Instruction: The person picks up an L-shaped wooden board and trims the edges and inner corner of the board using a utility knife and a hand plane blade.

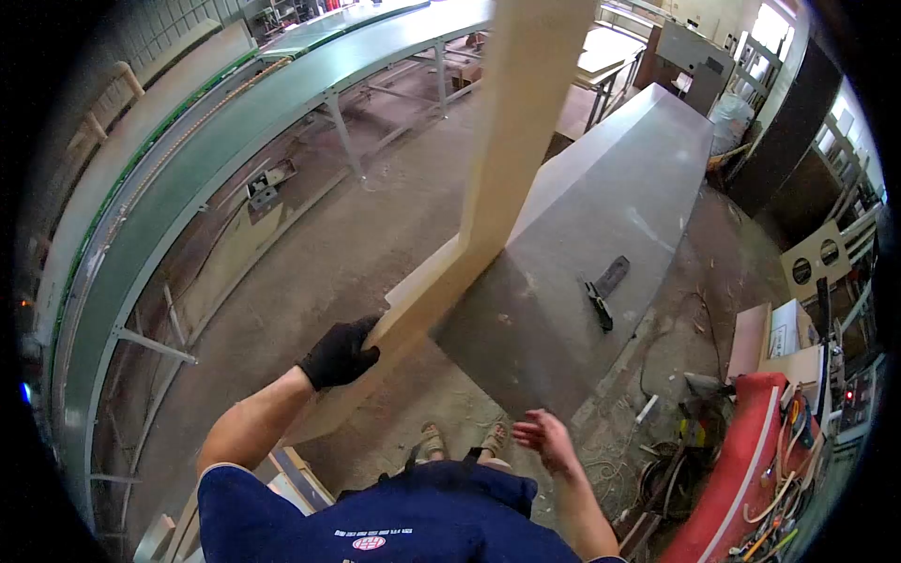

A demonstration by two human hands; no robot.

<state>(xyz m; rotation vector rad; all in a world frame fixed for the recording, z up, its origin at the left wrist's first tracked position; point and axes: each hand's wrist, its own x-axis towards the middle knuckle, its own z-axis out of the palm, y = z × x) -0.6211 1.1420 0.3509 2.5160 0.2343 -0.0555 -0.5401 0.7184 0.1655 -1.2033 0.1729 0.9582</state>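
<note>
My left hand (340, 355), in a black glove, is closed around the edge of a long pale wooden board (455, 267). The board bends at an angle in the middle, and its far part rises toward the top of the view. My right hand (546, 441) is bare and holds nothing; its fingers are stretched out just off the near corner of a grey-topped workbench (563, 310). On that bench lies a dark hand tool (605, 291) whose exact kind I cannot make out.
A long green-topped conveyor (216, 113) curves along the left. At the lower right, a red case or cart (732, 469) carries tools and cords. Coiled hoses (671, 474) and scraps lie on the floor beside it. A board with two round holes (815, 261) leans at right.
</note>
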